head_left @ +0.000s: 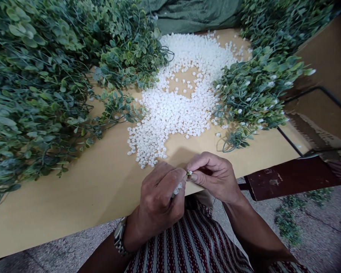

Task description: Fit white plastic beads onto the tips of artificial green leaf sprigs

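Observation:
My left hand [161,194] is closed over several small white beads [177,189], which peek out from its curled fingers. Between its thumb and forefinger is the tip of a thin green stem [186,174]. Fingertip to fingertip with it, my right hand [216,177] pinches a single white bead [190,173] at the end of that stem. Whether the bead is fitted on the stem is too small to tell. Both hands are over the table's near edge, just in front of a spread heap of loose white beads [173,110].
Bushy artificial green sprigs [39,83] cover the table's left side. A bunch of sprigs with white beads on it [252,91] lies to the right of the heap. Green cloth [199,15] is at the back. A cardboard box [326,64] stands at the right, beside a dark red stool [290,180].

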Demonstrator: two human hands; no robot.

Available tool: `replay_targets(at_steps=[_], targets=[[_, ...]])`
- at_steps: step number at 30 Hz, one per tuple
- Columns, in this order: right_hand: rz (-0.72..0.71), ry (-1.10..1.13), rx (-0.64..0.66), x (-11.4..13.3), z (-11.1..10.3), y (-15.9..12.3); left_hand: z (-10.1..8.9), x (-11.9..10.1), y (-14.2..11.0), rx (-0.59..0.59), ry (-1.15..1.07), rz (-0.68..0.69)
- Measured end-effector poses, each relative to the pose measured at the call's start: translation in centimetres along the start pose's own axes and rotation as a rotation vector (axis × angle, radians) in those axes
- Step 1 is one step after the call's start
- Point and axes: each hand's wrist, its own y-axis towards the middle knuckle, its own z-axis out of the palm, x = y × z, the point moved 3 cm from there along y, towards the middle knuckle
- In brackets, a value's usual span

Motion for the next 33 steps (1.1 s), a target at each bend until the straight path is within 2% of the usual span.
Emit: replay_targets(at_steps=[12, 15, 18, 21, 26, 33], targets=[[-0.036, 0.010, -0.015, -0.4, -0.2, 0.1, 0.3, -0.2, 0.0, -0.011, 0.000, 0.031], [-0.009, 0.007, -0.033, -0.3, -0.2, 0.0, 0.5, 0.0, -0.1, -0.008, -0.047, -0.008], [0.065, 0.068, -0.021, -0.3, -0.2, 0.0, 0.4, 0.3, -0.2, -0.022, -0.098, -0.067], [0.121, 0.130, -0.001, -0.3, -0.2, -0.2, 0.0, 0.4, -0.3, -0.063, -0.060, -0.069], [0.162, 0.220, -0.002, -0.7, -0.4, -0.2, -0.5, 0.3, -0.3, -0.051, 0.028, -0.055], [0.205, 0.440, 0.030, -1.1, 0.1, 0.3, -0.8, 0.4, 0.1, -0.072, 0.012, -0.135]])
